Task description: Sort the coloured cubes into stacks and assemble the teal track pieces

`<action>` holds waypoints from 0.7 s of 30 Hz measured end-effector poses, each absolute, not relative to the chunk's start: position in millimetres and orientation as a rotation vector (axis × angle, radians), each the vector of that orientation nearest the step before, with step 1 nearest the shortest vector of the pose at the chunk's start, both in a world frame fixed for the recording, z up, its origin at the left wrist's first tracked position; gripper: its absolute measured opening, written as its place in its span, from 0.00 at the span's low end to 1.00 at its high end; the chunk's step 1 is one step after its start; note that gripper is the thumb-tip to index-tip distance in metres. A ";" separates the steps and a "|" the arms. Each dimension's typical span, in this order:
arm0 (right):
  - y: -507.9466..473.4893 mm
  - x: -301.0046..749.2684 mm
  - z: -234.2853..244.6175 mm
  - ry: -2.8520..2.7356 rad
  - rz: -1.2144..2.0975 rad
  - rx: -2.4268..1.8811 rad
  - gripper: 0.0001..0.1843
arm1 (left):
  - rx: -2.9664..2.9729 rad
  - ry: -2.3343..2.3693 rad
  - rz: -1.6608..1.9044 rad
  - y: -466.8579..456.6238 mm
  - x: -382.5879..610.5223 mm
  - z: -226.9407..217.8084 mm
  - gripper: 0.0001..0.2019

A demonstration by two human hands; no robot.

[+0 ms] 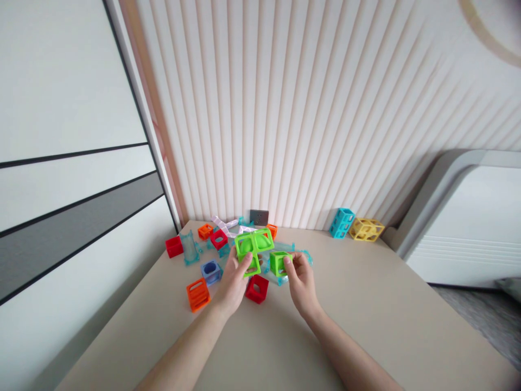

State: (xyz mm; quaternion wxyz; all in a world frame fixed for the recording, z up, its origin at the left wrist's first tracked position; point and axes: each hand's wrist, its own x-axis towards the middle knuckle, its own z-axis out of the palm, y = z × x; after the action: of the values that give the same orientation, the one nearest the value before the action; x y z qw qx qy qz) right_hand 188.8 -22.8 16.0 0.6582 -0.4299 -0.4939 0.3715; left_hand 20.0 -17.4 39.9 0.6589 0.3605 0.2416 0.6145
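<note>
My left hand (pixel 233 279) grips a joined piece of green cube blocks (pixel 254 241), its thumb pressed on the lower cube. A single green cube block (pixel 280 263) is pinched between the thumb and fingers of my right hand (pixel 302 279). A small gap separates the two green pieces, both held above the table. Below them lies a red cube block (pixel 256 289) with an opening in its face. Left of my left hand sit an orange slotted cube (pixel 198 295) and a blue cube with a round hole (pixel 210 271). Clear teal-edged pieces behind my hands are partly hidden.
On the beige table (pixel 391 315), a teal block tower (pixel 342 222) and a yellow block frame (pixel 367 229) stand at the back right. Red blocks (pixel 174 247), a clear tube piece (pixel 189 247) and white track pieces (pixel 225 226) lie back left. A ribbed wall (pixel 285 108) rises behind.
</note>
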 end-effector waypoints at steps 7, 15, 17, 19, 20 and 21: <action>-24.0 190.4 8.2 -1.182 0.842 -0.971 0.17 | 0.842 0.605 1.332 -20.6 24.0 39.4 0.21; -24.9 189.2 6.9 -1.193 0.850 -0.976 0.15 | 0.867 0.635 1.302 -24.4 25.7 41.6 0.19; -25.7 188.5 7.7 -1.194 0.859 -0.974 0.15 | 0.870 0.635 1.291 -24.5 25.9 40.6 0.19; -26.0 188.2 8.2 -1.195 0.861 -0.974 0.16 | 0.861 0.626 1.294 -24.4 26.2 40.2 0.19; -26.1 188.1 8.3 -1.195 0.860 -0.974 0.16 | 0.855 0.624 1.295 -24.4 26.3 40.3 0.19; -26.2 188.2 8.3 -1.196 0.858 -0.974 0.16 | 0.849 0.623 1.296 -24.4 26.5 40.5 0.20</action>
State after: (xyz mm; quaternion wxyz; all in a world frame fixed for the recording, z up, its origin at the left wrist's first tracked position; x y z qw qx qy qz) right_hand 188.2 -26.2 8.3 0.6350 -0.4263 -0.5235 0.3754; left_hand 26.5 -24.4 40.5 0.6711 0.3767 0.2766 0.5755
